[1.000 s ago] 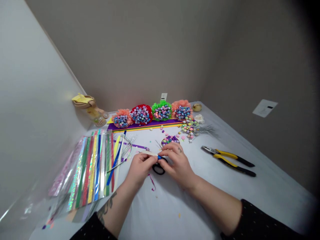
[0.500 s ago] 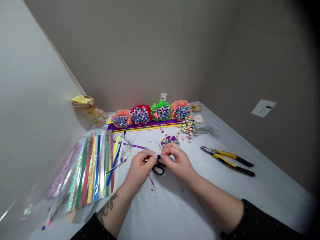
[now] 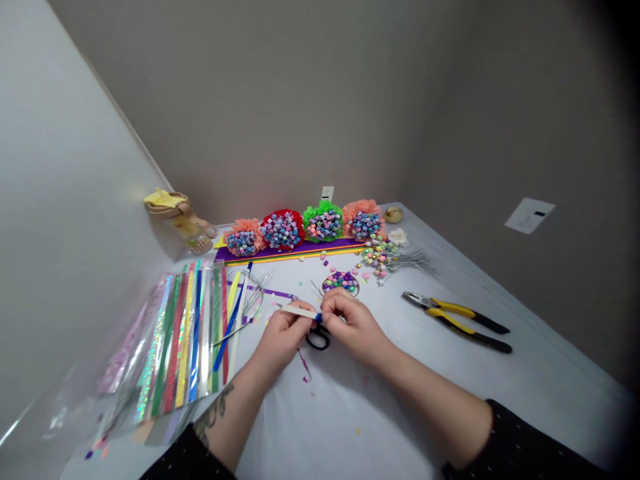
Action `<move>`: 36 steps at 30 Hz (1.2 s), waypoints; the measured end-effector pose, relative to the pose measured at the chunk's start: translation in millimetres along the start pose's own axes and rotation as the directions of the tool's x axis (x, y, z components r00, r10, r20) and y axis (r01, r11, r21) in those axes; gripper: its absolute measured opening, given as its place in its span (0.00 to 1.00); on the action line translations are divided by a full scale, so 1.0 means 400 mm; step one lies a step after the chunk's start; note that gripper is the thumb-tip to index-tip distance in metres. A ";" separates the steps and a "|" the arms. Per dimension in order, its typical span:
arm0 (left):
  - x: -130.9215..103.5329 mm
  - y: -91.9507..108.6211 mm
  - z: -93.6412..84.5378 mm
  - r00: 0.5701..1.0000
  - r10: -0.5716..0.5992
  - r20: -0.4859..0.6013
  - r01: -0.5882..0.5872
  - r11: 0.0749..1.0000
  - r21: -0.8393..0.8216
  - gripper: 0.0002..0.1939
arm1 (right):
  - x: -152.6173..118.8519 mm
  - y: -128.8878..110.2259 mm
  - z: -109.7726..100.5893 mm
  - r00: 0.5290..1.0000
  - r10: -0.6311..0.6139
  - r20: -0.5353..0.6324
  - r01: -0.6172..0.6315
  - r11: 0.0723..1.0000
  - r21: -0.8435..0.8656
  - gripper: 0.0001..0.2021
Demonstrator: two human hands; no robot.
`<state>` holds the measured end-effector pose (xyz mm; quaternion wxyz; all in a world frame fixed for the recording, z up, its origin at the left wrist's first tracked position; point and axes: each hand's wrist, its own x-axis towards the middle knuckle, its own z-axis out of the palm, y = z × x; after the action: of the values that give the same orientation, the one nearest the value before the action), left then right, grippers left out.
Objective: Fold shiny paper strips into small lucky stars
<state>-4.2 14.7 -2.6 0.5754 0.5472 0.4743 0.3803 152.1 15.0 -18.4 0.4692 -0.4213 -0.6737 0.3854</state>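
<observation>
A narrow paper strip (image 3: 299, 311), white with a blue part at its right end, lies between my hands. My left hand (image 3: 286, 333) pinches it from the left, the white length showing above the fingers. At the blue end, the fingers of my right hand (image 3: 350, 323) are closed. Black-handled scissors (image 3: 319, 339) lie on the table below and between the hands, their upper part hidden. Just behind my right hand stands a round dish of small coloured stars (image 3: 341, 283).
Pliers (image 3: 460, 321) lie at the right. Packs of coloured strips (image 3: 175, 340) cover the left side. Paper flowers (image 3: 323, 222) line the back beside loose stars and wires (image 3: 413, 260). A tape dispenser (image 3: 187, 223) stands at the back left.
The white part of the strip now shows more fully above my left hand, which has shifted slightly. My right hand has stayed nearly in place.
</observation>
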 end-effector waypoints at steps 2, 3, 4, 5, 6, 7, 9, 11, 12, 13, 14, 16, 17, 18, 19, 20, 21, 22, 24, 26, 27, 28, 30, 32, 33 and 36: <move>-0.002 0.006 -0.001 1.000 0.013 -0.016 -0.012 0.999 0.051 0.09 | 0.000 -0.004 0.000 1.000 -0.020 0.001 0.020 1.000 -0.018 0.06; -0.003 0.009 -0.002 0.999 0.027 -0.022 -0.025 0.996 0.082 0.09 | -0.001 -0.007 0.000 0.999 -0.033 0.000 0.032 0.999 -0.025 0.06; -0.003 0.011 -0.003 0.999 0.044 -0.027 -0.040 0.993 0.109 0.09 | -0.001 -0.008 0.000 0.999 -0.043 -0.004 0.043 0.999 -0.033 0.06; -0.003 0.013 -0.003 0.998 0.059 -0.028 -0.055 0.990 0.133 0.09 | -0.001 -0.009 0.000 0.999 -0.051 -0.010 0.050 0.998 -0.040 0.06; -0.002 0.015 -0.004 0.997 0.072 -0.026 -0.067 0.986 0.155 0.09 | -0.001 -0.010 0.001 0.998 -0.055 -0.015 0.054 0.997 -0.048 0.06; -0.002 0.015 -0.004 0.996 0.085 -0.025 -0.079 0.981 0.178 0.08 | -0.001 -0.009 0.001 0.998 -0.055 -0.020 0.054 0.997 -0.056 0.06; 0.000 0.015 -0.005 0.994 0.106 -0.026 -0.098 0.968 0.232 0.07 | -0.001 -0.007 0.003 0.998 -0.054 -0.023 0.052 0.996 -0.068 0.06; 0.001 0.013 -0.006 0.993 0.119 -0.024 -0.107 0.952 0.286 0.06 | -0.001 -0.003 0.004 0.999 -0.049 -0.022 0.047 0.996 -0.071 0.06; 0.001 0.012 -0.007 0.992 0.125 -0.022 -0.112 0.945 0.306 0.06 | 0.000 -0.002 0.004 0.999 -0.040 -0.021 0.038 0.997 -0.067 0.06; 0.002 0.011 -0.008 0.991 0.131 -0.021 -0.118 0.940 0.320 0.06 | 0.001 0.000 0.004 0.999 -0.027 -0.021 0.026 0.998 -0.058 0.06; 0.002 0.009 -0.010 0.990 0.139 -0.022 -0.124 0.936 0.329 0.06 | 0.002 0.001 0.003 1.000 -0.009 -0.020 0.008 0.999 -0.042 0.06; 0.002 0.007 -0.012 0.985 0.164 -0.045 -0.139 0.927 0.348 0.06 | 0.005 0.003 0.002 0.999 0.032 -0.010 -0.032 0.999 0.009 0.07; 0.003 0.006 -0.013 0.982 0.178 -0.064 -0.143 0.922 0.360 0.06 | 0.007 0.004 0.002 0.999 0.051 0.000 -0.051 0.998 0.034 0.08; 0.003 0.005 -0.013 0.978 0.190 -0.086 -0.145 0.917 0.371 0.06 | 0.007 0.005 0.003 0.998 0.066 0.010 -0.067 0.996 0.052 0.08; 0.003 0.004 -0.013 0.975 0.197 -0.104 -0.144 0.913 0.381 0.06 | 0.008 0.006 0.005 0.997 0.080 0.019 -0.081 0.995 0.061 0.09; 0.003 0.004 -0.012 0.972 0.201 -0.118 -0.142 0.911 0.387 0.06 | 0.008 0.007 0.006 0.995 0.094 0.024 -0.096 0.993 0.064 0.08; 0.003 0.004 -0.011 0.971 0.202 -0.126 -0.140 0.911 0.388 0.06 | 0.008 0.008 0.008 0.994 0.107 0.025 -0.109 0.992 0.064 0.08; 0.002 0.004 -0.010 0.971 0.202 -0.125 -0.140 0.912 0.387 0.06 | 0.007 0.009 0.010 0.993 0.119 0.022 -0.121 0.991 0.065 0.07; 0.001 0.003 -0.008 0.972 0.209 -0.111 -0.153 0.914 0.377 0.07 | 0.006 0.011 0.011 0.991 0.137 0.013 -0.137 0.988 0.074 0.07; -0.001 0.000 -0.009 0.967 0.243 -0.080 -0.197 0.906 0.374 0.07 | 0.007 0.013 0.010 0.991 0.134 0.014 -0.135 0.988 0.078 0.07; -0.001 -0.001 -0.010 0.961 0.271 -0.050 -0.232 0.894 0.384 0.09 | 0.007 0.014 0.008 0.992 0.126 0.016 -0.126 0.989 0.076 0.07; -0.001 -0.003 -0.011 0.952 0.305 -0.015 -0.274 0.875 0.400 0.11 | 0.007 0.016 0.007 0.993 0.116 0.020 -0.118 0.990 0.074 0.07; -0.001 -0.007 -0.014 0.927 0.372 0.053 -0.356 0.825 0.438 0.13 | 0.008 0.018 0.005 0.994 0.103 0.033 -0.105 0.992 0.069 0.08; 0.000 -0.008 -0.015 0.906 0.415 0.078 -0.401 0.787 0.470 0.12 | 0.007 0.019 0.005 0.993 0.115 0.038 -0.117 0.991 0.067 0.08; 0.000 -0.008 -0.015 0.901 0.429 0.070 -0.407 0.777 0.481 0.12 | 0.007 0.019 0.006 0.991 0.129 0.038 -0.131 0.989 0.064 0.08; -0.002 -0.006 -0.012 0.899 0.437 0.020 -0.391 0.781 0.487 0.10 | 0.006 0.016 0.007 0.983 0.180 0.032 -0.182 0.982 0.059 0.08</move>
<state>-9.0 15.0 -4.6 0.3010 0.7444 0.4479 0.3932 150.4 19.3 -24.4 0.4360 -0.4612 -0.6265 0.4525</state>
